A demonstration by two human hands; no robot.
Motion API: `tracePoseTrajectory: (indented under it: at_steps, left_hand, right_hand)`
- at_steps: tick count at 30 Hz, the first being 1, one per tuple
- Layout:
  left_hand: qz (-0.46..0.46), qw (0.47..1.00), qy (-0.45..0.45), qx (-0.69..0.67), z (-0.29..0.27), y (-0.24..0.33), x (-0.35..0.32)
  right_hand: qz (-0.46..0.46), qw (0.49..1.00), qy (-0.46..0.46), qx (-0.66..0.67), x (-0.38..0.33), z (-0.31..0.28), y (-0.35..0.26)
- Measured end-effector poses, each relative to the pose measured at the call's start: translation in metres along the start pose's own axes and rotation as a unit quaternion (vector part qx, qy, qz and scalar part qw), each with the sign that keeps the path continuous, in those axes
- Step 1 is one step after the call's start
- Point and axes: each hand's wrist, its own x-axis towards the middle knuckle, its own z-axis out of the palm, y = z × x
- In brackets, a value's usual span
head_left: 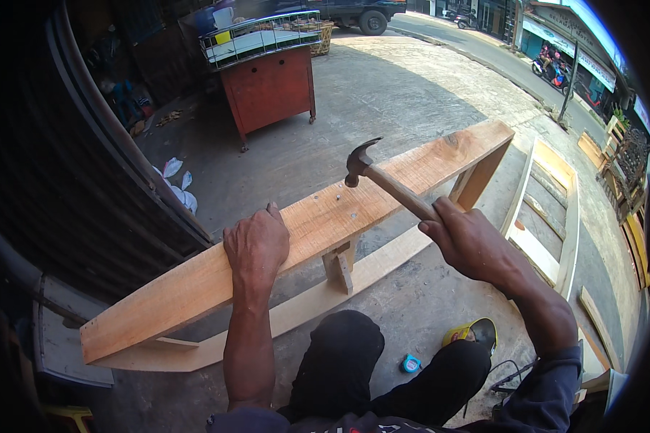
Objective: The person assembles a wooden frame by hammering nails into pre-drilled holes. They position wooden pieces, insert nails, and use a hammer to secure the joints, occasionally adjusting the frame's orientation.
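A claw hammer (399,189) with a wooden handle is in my right hand (469,238), its dark head raised over the top board. That wide board (401,177) belongs to a long wooden frame standing across in front of me. Near its middle, under the hammer, are several small shiny nail heads (338,197); how far each is driven in is too small to tell. My left hand (257,239) is closed on the board left of the nails, its fingers curled over the far edge. Beneath, a short wooden crosspiece (337,270) joins the top board to a lower board (292,306).
A blue tape measure (410,364) lies on the concrete by my knees. Another wooden frame (572,216) lies at the right, near loose boards (599,328). A red cart (269,92) stands beyond the work. At the left is a dark corrugated shutter (72,180).
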Motion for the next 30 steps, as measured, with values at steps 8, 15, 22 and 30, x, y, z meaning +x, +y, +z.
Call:
tracePoseTrajectory:
  at_steps: [8,15,22,30]
  left_hand:
    - [-0.003,1.0,0.006,-0.008,-0.001,0.002,0.0]
    - [0.017,1.0,0.017,-0.014,0.002,-0.004,-0.002]
    - [0.036,0.999,0.032,-0.015,0.007,-0.007,0.0]
    - [0.054,0.996,0.063,-0.01,0.012,-0.011,-0.002]
  right_hand:
    - [-0.081,0.996,0.034,-0.009,0.007,-0.005,-0.009]
    - [-0.109,0.826,0.323,0.448,0.005,0.002,-0.013]
    - [-0.061,0.963,0.233,0.119,0.002,-0.018,-0.021]
    - [-0.053,0.997,0.057,0.001,0.009,0.019,-0.001]
